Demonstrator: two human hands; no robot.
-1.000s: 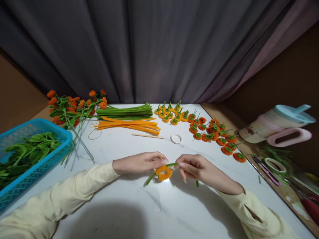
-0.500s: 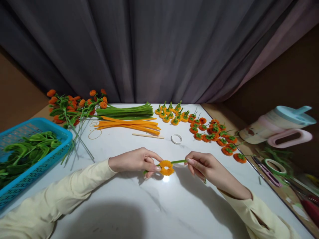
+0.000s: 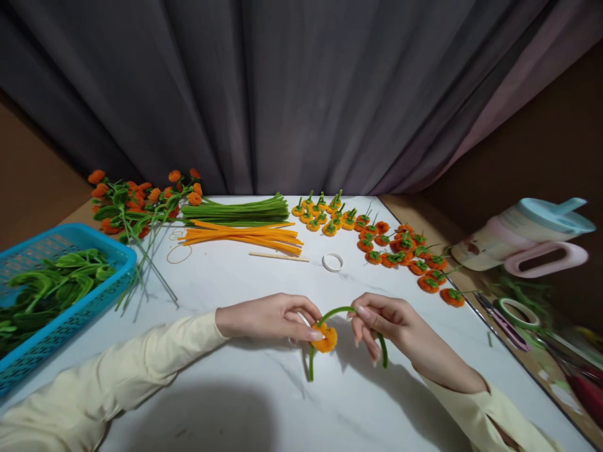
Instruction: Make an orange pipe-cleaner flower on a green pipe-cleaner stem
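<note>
My left hand (image 3: 277, 319) pinches a small fuzzy yellow-orange ring (image 3: 327, 339) between thumb and fingers, low over the white table. A green fuzzy stem (image 3: 335, 310) arches from behind the ring to my right hand (image 3: 389, 323), whose thumb and fingertips are closed on it. One end of the stem hangs below my right fingers; another green end points down beneath my left hand. The part behind the ring is hidden by the ring and my left fingers.
Behind my hands lie green stems (image 3: 240, 210), orange stems (image 3: 245, 237), a thin stick (image 3: 279, 257) and a white tape ring (image 3: 332, 262). Yellow (image 3: 330, 228) and orange flower heads (image 3: 428, 284) sit back right. A blue basket (image 3: 70, 307) stands left, a tumbler (image 3: 509, 232) right.
The yellow-orange ring has moved slightly right and toward me and has turned. The green stem, straight before, now curves upward between my hands, and its ends hang down.
</note>
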